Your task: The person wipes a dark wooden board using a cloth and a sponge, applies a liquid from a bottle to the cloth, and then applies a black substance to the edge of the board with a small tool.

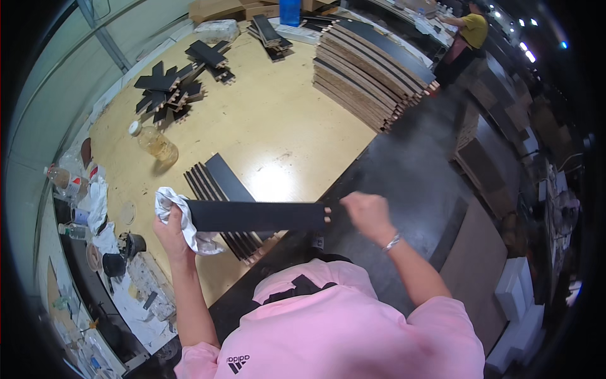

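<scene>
A long black board with pale wooden dowels at its right end lies level in front of me. My left hand is closed round its left end, with a crumpled white cloth between palm and board. Just off the doweled end is my right hand, its fingers curled together and apart from the board; whatever they may hold is hidden. Under the held board, a row of similar black boards rests on the table.
On the yellowish table stand a bottle of amber liquid, a loose heap of black boards and a tall stack of dark-faced panels. Bottles and a black cup line the left edge. A person stands far right.
</scene>
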